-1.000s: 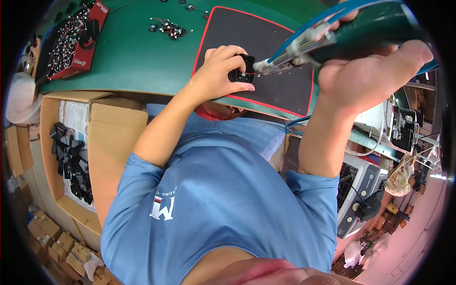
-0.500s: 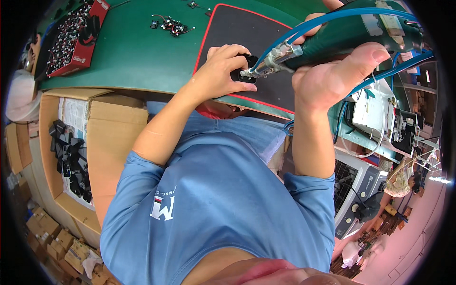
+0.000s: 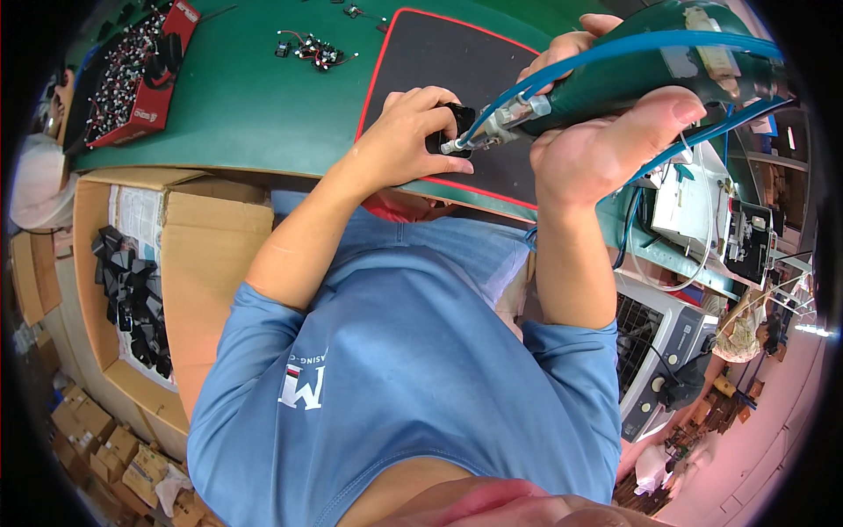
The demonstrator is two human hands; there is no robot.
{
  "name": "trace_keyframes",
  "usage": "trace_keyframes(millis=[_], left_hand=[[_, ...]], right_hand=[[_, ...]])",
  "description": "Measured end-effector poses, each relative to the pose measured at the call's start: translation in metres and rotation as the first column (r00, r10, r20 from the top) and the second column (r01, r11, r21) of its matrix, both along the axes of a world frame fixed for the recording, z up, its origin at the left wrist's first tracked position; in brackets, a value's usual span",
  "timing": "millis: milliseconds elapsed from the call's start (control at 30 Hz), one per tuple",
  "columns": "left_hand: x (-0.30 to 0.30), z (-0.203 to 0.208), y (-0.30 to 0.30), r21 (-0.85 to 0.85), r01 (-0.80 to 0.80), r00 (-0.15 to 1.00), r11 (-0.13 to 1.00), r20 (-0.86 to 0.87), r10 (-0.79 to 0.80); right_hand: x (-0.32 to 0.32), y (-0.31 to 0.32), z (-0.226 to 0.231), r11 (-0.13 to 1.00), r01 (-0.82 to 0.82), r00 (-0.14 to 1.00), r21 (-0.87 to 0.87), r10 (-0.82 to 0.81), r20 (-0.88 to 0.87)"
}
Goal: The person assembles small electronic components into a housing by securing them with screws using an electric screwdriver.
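The black case (image 3: 464,116) is on the red-edged mat (image 3: 421,70), partly hidden by the left hand (image 3: 406,133), whose bent fingers and thumb grip it. The right hand (image 3: 571,162) is wrapped round a green driver (image 3: 606,95), thumb stuck out; the driver's silver tip is at the case, contact unclear. Farther left on the green worktop (image 3: 237,97) lie wired parts (image 3: 318,54) and a red box (image 3: 151,112); a carton (image 3: 215,272) stands by the near edge
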State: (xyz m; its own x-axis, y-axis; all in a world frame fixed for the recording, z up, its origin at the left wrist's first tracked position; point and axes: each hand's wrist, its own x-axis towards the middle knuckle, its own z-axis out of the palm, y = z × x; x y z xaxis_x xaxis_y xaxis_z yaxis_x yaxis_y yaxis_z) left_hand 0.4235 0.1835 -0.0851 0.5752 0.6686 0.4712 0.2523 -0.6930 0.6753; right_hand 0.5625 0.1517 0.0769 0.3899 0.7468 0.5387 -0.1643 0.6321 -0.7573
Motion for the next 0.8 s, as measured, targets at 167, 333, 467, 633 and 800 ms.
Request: trace_keyframes(millis=[167, 333, 467, 633, 800], left_hand=[[-0.003, 0.002, -0.001, -0.006, -0.022, 0.999, 1.000, -0.035, 0.022], [-0.004, 0.007, -0.003, -0.099, -0.020, 0.999, 0.995, -0.030, 0.017], [-0.003, 0.006, -0.002, -0.100, -0.011, 0.999, 0.995, -0.042, 0.007], [-0.001, 0.006, -0.002, -0.039, 0.001, 1.000, 0.999, 0.025, 0.000], [-0.002, 0.010, -0.005, -0.035, -0.011, 0.999, 0.999, 0.031, 0.012]], right_hand=[[-0.008, 0.010, 0.030, 0.976, 0.175, 0.981, 0.126, -0.184, 0.060], [-0.009, 0.003, 0.066, 0.985, 0.114, 0.975, 0.130, -0.136, 0.178], [-0.010, 0.010, 0.040, 0.964, 0.184, 0.968, 0.191, -0.212, 0.137], [-0.014, 0.003, 0.032, 0.976, 0.037, 0.998, -0.215, -0.049, -0.050], [-0.012, 0.007, 0.010, 0.989, 0.069, 0.998, -0.134, -0.068, 0.009]])
